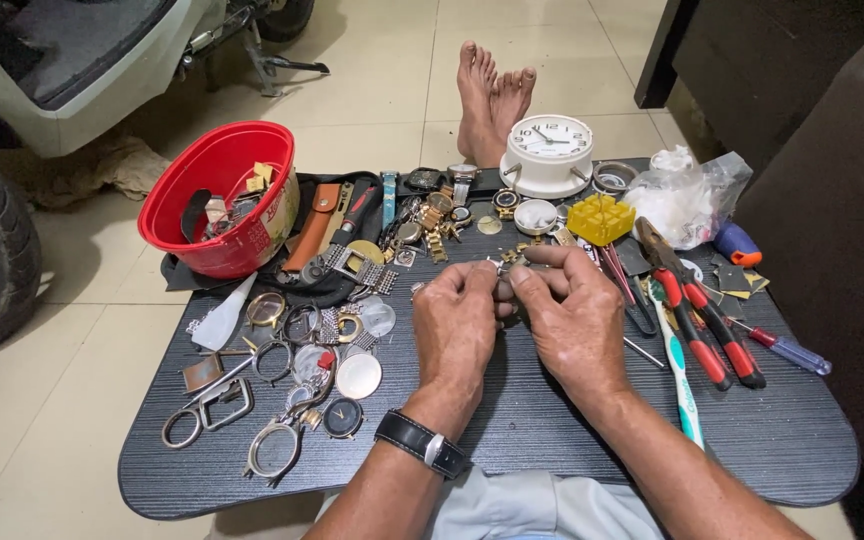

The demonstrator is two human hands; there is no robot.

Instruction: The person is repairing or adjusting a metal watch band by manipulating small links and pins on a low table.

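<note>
Over the middle of a dark grey tray table (552,430) my left hand (454,325) and my right hand (574,318) meet fingertip to fingertip. Together they pinch a small metal watch part (508,262), mostly hidden by the fingers. A black-strapped wristwatch sits on my left wrist (422,443). Loose watch cases, rings and a dark-dialled watch face (343,417) lie to the left of my left hand. Red-handled pliers (697,320) lie just right of my right hand.
A red plastic bowl (220,190) of parts stands at the back left beside a black pouch. A white round clock (549,152), a yellow block (600,218), a plastic bag, a screwdriver (782,348) and a toothbrush (680,375) lie around. My bare feet (492,100) rest beyond the table; a scooter stands at left.
</note>
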